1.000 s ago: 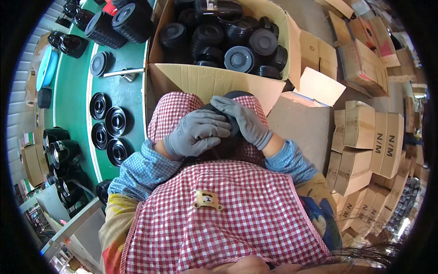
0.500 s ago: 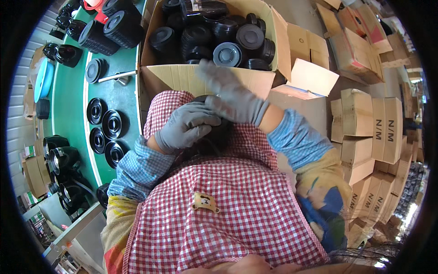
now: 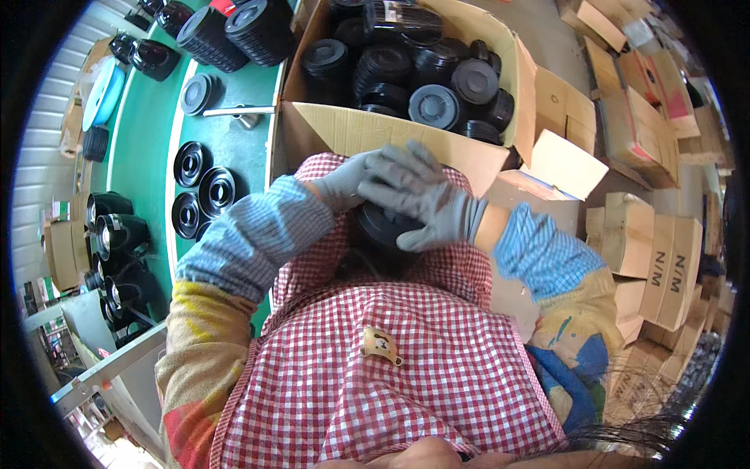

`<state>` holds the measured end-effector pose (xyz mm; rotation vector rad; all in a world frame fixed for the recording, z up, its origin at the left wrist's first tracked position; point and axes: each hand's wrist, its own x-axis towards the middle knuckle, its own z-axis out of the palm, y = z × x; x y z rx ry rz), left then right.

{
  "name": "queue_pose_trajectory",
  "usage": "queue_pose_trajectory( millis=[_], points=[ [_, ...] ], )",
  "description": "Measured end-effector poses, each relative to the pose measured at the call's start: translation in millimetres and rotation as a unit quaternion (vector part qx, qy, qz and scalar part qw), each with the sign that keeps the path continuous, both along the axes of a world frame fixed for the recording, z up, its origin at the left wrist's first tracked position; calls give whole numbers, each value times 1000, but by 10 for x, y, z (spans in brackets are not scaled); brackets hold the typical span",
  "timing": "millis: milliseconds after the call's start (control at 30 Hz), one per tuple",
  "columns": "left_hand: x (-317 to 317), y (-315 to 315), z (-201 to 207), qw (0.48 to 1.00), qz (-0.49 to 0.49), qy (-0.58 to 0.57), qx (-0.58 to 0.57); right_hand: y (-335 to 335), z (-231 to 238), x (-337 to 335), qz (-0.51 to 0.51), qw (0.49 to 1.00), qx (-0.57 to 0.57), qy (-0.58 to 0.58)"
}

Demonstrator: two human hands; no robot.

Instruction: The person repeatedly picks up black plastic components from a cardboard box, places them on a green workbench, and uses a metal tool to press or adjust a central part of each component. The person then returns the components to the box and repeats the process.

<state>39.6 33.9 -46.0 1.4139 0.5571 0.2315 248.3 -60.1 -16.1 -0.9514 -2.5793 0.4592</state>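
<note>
right hand (image 3: 430,205) is lying splayed over a black disc (image 3: 381,226); i can't tell whether left hand (image 3: 346,178) is gripping.

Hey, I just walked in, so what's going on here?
A person in a checked apron is handling a round black part over their lap. The gloved right hand lies spread over it; the gloved left hand is at the far left side, its fingers partly hidden by the right. Just ahead, an open carton holds many black pieces. Black rings lie on the green bench to the left.
</note>
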Motion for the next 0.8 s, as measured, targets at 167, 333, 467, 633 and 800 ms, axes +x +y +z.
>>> queue_pose_trajectory(
  millis=[167, 333, 467, 633, 800],
  points=[
    [627, 393, 448, 893, -240, 317, 211, -182, 401, -644, -30, 996, -68, -46],
    [131, 386, -63, 974, -157, 56, 153, 168, 170, 365, -6, 997, -57, -59],
    [349, 282, -80, 972, -141, 121, 143, 148, 207, -237, 73, 996, -39, 36],
    [1007, 356, 325, 872, -260, 255, 326, 43, 419, -806, 52, 993, 27, 101],
    [262, 440, 47, 944, -204, 52, 254, 457, 280, 67, 149, 984, -88, 33]
  ],
)
